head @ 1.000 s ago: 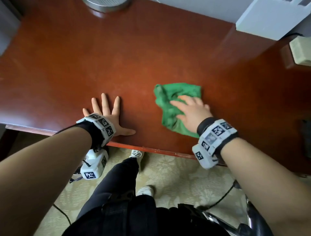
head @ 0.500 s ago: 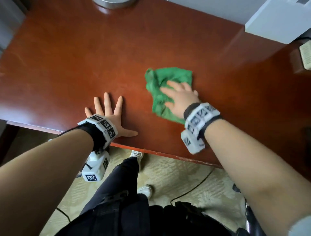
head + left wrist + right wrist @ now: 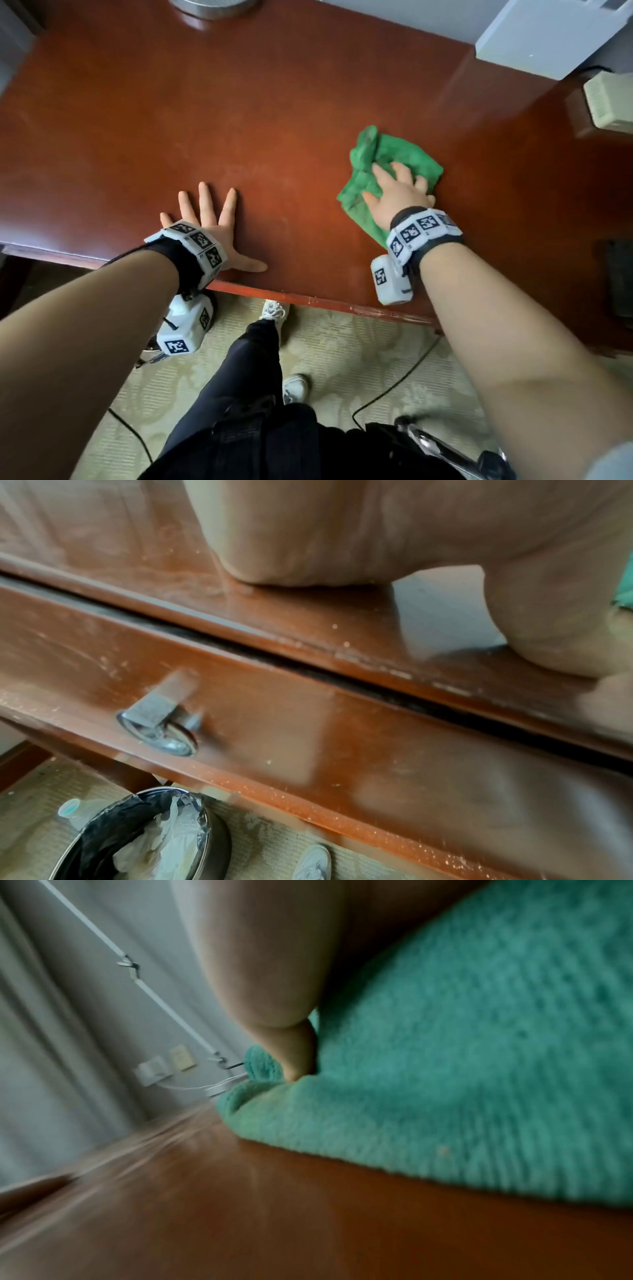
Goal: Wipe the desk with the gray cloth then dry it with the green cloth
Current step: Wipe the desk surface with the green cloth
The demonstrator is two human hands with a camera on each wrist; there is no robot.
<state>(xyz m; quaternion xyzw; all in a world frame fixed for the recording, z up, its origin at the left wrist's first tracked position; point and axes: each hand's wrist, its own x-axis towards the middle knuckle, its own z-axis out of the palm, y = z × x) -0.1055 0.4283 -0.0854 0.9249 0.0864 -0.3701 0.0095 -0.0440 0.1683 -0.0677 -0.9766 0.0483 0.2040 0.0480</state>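
Observation:
The green cloth (image 3: 388,161) lies crumpled on the red-brown desk (image 3: 239,120), right of the middle. My right hand (image 3: 397,192) presses down on it with its fingers spread flat. In the right wrist view a thumb (image 3: 294,1053) pushes into the green cloth (image 3: 479,1069), and the picture is blurred by motion. My left hand (image 3: 205,219) lies flat on the desk near the front edge, fingers splayed, holding nothing. The left wrist view shows the left hand's palm (image 3: 342,528) on the desk edge. No gray cloth is in view.
A round metal base (image 3: 212,7) stands at the desk's far edge. A white box (image 3: 548,37) and a beige device (image 3: 609,102) sit at the back right, a dark object (image 3: 620,281) at the right edge. Below are a drawer knob (image 3: 161,723) and a lined bin (image 3: 143,837).
My right hand slid the green cloth away from the front edge, first a little leftward, then to the right. The left hand stayed flat in place.

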